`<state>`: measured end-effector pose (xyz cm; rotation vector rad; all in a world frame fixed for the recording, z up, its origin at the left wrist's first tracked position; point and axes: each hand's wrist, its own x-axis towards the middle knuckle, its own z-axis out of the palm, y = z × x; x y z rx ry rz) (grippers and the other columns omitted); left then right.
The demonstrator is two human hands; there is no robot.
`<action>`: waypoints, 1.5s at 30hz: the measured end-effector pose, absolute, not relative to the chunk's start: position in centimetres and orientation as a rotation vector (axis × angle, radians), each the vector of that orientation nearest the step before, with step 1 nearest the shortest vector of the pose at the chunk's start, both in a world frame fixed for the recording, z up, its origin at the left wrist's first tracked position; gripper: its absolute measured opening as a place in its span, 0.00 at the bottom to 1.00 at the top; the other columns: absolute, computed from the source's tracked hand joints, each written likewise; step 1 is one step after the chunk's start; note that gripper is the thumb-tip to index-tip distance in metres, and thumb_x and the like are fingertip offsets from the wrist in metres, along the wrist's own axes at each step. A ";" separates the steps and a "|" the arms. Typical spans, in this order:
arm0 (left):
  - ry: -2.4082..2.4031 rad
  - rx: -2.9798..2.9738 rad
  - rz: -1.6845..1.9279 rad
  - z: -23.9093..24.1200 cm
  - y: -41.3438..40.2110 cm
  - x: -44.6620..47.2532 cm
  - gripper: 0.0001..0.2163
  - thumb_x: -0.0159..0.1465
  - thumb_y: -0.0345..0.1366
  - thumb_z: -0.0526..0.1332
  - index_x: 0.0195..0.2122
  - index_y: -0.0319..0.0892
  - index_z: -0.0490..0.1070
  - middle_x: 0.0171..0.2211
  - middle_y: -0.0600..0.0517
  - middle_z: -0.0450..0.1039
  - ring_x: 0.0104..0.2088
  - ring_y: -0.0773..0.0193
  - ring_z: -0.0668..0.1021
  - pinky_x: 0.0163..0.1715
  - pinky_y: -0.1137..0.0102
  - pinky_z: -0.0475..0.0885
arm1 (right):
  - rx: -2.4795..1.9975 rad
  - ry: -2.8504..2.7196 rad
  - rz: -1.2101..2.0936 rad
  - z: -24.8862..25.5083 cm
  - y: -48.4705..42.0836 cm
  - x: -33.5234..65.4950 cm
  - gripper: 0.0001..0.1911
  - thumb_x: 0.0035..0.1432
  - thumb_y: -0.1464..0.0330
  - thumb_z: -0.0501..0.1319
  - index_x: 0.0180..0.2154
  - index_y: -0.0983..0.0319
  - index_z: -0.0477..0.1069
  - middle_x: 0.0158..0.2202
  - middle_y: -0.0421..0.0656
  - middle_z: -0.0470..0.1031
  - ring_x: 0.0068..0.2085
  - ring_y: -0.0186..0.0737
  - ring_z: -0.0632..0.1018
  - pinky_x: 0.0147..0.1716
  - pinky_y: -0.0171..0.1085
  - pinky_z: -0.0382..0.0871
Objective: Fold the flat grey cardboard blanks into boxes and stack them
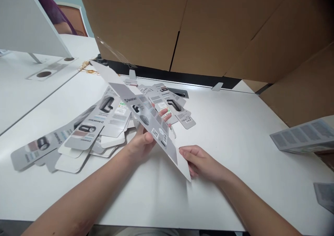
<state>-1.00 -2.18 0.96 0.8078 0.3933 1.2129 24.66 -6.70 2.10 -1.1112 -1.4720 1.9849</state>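
A long grey flattened carton (146, 119) with SilverCrest print is held up at a slant above the table, its blank white flaps showing at both ends. My left hand (142, 141) supports it around the middle, thumb at the near edge and fingers behind, their tips showing past the far edge. At the lower right end, my right hand (199, 161) pinches the white flap; some of its fingers are hidden behind the card. Just beyond and left of my left hand lies an overlapping pile of similar flat cartons (88, 129), and more printed cartons (174, 105) lie behind the held one.
Large brown cardboard panels (214, 31) stand along the back of the white table (221, 201). Standing grey cartons (305, 137) are at the right edge. Yellowish rubber bands (90, 69) lie at the back left, near a white divider (31, 20). Beyond it is part of a person (56, 11).
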 end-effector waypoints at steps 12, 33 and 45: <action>0.506 0.690 1.048 1.4 -2.5 -0.8 0.48 0.53 0.72 0.87 0.67 0.48 0.86 0.74 0.35 0.84 0.85 0.16 0.69 0.84 0.27 0.62 | -0.786 -1.922 0.495 1.1 -7.0 23.6 0.21 0.78 0.59 0.81 0.40 0.54 0.72 0.29 0.35 0.74 0.28 0.37 0.73 0.28 0.38 0.68; 0.520 0.969 0.999 1.4 -2.9 0.3 0.45 0.54 0.57 0.92 0.69 0.54 0.79 0.74 0.38 0.78 0.79 0.17 0.77 0.73 0.25 0.76 | -0.773 -1.906 -0.084 0.7 -6.6 23.5 0.35 0.73 0.75 0.74 0.76 0.53 0.71 0.48 0.45 0.84 0.44 0.50 0.83 0.42 0.48 0.80; 0.782 0.767 1.229 3.4 -2.3 0.9 0.30 0.55 0.47 0.93 0.55 0.45 0.89 0.58 0.40 0.92 0.60 0.33 0.92 0.63 0.42 0.89 | -1.142 -1.582 0.383 0.4 -6.5 24.3 0.18 0.87 0.68 0.61 0.69 0.49 0.80 0.56 0.47 0.81 0.55 0.50 0.85 0.47 0.48 0.86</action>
